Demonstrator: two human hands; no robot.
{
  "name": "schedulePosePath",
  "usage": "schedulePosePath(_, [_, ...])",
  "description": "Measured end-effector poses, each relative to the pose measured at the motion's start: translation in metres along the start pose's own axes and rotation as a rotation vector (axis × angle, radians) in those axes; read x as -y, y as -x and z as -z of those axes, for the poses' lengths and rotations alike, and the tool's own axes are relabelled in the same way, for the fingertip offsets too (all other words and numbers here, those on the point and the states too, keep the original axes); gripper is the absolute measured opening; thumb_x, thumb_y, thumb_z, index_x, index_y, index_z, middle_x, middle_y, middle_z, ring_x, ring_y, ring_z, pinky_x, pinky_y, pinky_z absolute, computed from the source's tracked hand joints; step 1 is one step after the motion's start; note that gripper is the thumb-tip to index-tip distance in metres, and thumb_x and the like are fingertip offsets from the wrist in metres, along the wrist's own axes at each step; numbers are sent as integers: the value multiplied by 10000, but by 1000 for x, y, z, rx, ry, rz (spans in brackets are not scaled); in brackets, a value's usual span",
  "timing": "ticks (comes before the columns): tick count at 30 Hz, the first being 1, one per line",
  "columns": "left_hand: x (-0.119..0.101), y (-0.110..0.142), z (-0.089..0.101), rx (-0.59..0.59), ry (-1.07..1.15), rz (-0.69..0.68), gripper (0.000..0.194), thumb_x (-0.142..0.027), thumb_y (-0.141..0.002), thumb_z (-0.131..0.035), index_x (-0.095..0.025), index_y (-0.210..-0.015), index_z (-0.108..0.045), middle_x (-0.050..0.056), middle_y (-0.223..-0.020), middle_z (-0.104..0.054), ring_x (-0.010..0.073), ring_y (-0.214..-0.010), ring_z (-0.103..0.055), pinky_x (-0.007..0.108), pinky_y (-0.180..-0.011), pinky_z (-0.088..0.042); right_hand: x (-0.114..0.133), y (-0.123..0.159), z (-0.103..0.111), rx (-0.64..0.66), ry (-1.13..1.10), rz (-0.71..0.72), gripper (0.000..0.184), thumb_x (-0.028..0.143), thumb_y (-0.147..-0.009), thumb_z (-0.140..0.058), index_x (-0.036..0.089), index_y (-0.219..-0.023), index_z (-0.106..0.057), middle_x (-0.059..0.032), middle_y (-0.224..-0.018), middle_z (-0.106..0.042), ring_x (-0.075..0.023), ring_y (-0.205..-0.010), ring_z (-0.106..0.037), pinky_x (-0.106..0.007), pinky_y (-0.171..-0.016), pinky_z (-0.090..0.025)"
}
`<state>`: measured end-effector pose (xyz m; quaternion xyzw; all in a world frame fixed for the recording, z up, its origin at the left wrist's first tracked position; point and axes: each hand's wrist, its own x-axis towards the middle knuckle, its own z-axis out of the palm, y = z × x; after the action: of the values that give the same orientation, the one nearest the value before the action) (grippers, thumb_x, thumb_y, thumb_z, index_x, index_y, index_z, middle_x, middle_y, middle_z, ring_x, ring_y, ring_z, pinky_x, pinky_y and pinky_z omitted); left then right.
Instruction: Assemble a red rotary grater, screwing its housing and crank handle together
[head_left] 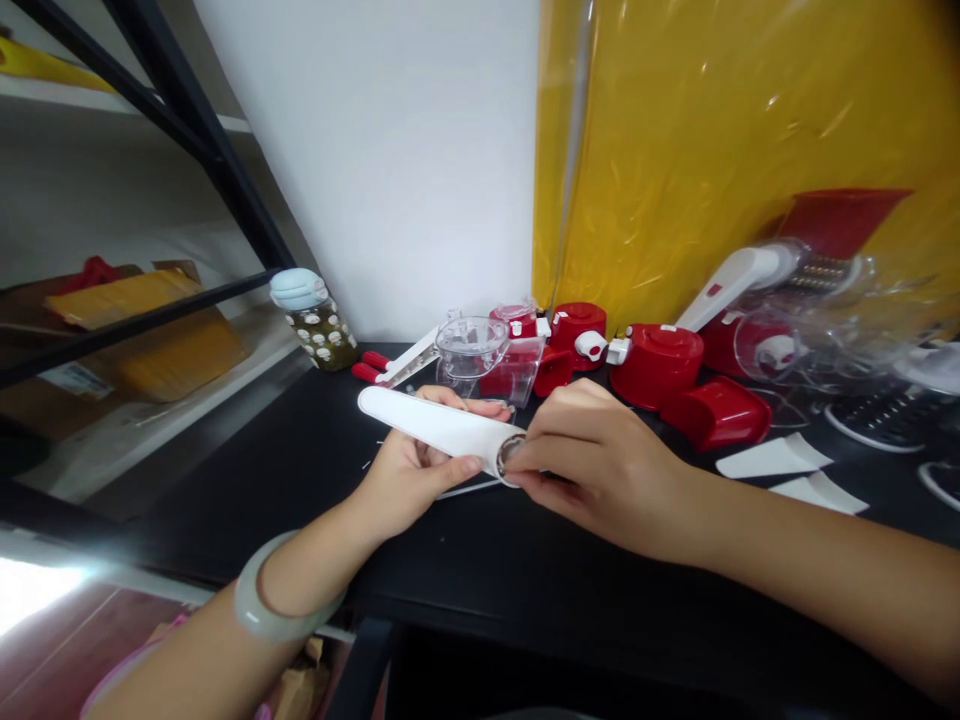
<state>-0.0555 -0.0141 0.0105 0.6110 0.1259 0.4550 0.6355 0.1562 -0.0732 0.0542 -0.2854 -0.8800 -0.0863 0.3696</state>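
Observation:
My left hand (409, 470) is closed around a long white plastic handle (427, 420), holding it just above the black table (525, 580). A pale green bangle sits on that wrist. My right hand (592, 460) pinches a small round metal-rimmed piece (511, 452) at the right end of the handle. Both hands meet over the middle of the table.
Behind the hands lie a clear plastic cup (471, 350), several red plastic parts (656, 362) and white pieces (772, 458). A jar with a pale lid (313, 318) stands at the back left. A yellow sheet (735, 150) hangs behind; black shelving (150, 290) is at left.

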Motion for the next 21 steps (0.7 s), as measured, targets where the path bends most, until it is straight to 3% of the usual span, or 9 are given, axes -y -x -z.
schedulePosePath(5, [-1,1,-2,4,10,-10,416,-107,-772,-761,-231,-1091,-524,57,-1220,-691,248,-1209,-611,445,-1074,-459,5,1,-1,-66,35,44,110,186,-915,-575,168,-858,-667,-31,-772,-674,-138,-724,-544,-317,-702,-371])
schedulePosePath(14, [-1,1,0,46,9,-18,402,-64,-795,-722,-225,-1105,-524,55,-1226,-687,210,-1190,-622,365,-1037,-487,6,2,-3,-69,106,71,114,176,-906,-570,162,-832,-656,-33,-769,-674,-159,-761,-537,-341,-735,-396])
schedulePosePath(21, [-1,0,-1,8,-1,12,405,-110,-771,-760,-213,-1085,-526,68,-1164,-713,241,-1125,-660,394,-992,-518,5,2,-5,-56,83,51,112,180,-914,-558,170,-843,-643,-27,-766,-664,-148,-754,-535,-331,-742,-388])
